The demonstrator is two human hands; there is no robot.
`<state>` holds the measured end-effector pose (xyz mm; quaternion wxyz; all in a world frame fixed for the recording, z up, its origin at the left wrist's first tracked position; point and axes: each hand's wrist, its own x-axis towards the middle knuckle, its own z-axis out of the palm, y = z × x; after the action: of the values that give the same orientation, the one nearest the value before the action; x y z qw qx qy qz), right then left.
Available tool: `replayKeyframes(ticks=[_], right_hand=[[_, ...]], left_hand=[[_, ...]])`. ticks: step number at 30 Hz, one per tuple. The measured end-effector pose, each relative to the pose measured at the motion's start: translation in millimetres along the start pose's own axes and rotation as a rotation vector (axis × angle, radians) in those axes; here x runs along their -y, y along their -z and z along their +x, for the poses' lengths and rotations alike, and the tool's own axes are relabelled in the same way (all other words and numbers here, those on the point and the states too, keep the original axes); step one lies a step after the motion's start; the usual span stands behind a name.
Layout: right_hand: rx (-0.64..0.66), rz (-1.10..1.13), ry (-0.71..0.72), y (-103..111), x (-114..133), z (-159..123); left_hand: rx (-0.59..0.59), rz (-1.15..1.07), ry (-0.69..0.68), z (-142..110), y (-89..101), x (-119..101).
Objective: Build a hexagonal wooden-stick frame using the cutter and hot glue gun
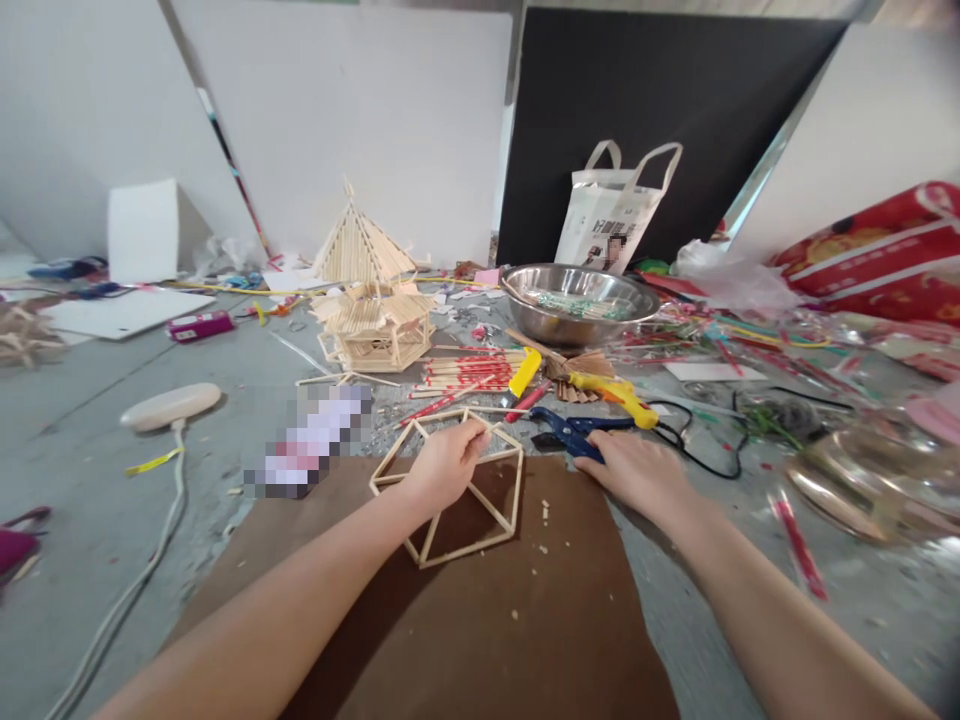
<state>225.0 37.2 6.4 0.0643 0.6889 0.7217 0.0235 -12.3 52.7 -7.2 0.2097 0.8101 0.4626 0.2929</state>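
My left hand (448, 465) is closed in a pinch above a six-sided frame of thin wooden sticks (474, 545) with spokes meeting in the middle. A thin wooden stick (511, 410) runs from near its fingertips towards the jaws of blue-handled pliers (574, 432); the grip itself is partly hidden. To the right, my right hand (637, 470) has its fingers round the pliers' handles. The frame lies on a brown sheet (480, 640) scattered with small wood chips. Just beyond the pliers are a yellow utility knife (525, 372) and a yellow-handled tool (615, 395).
Behind stands a stick-built pavilion model (375, 325) with a pointed roof (364, 240). Red-marked sticks (457, 375) lie before a steel bowl (555, 325). A white bag (604, 215) leans at the back. A white corded device (171, 407) is left, clear plastic (855, 480) right.
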Motion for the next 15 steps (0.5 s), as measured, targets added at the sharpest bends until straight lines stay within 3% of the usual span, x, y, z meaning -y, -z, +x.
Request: replayKeyframes(ticks=[7, 12, 15], right_hand=[[-0.149, 0.116, -0.132, 3, 3, -6], [-0.467, 0.314, -0.110, 8, -3, -10], [-0.629, 0.573, -0.097, 11, 2, -17]], left_hand=[[-0.027, -0.129, 0.002, -2, -1.6, -3], [-0.042, -0.123, 0.037, -3, 0.0, -5], [-0.044, -0.136, 0.048, -4, -1.1, -6]])
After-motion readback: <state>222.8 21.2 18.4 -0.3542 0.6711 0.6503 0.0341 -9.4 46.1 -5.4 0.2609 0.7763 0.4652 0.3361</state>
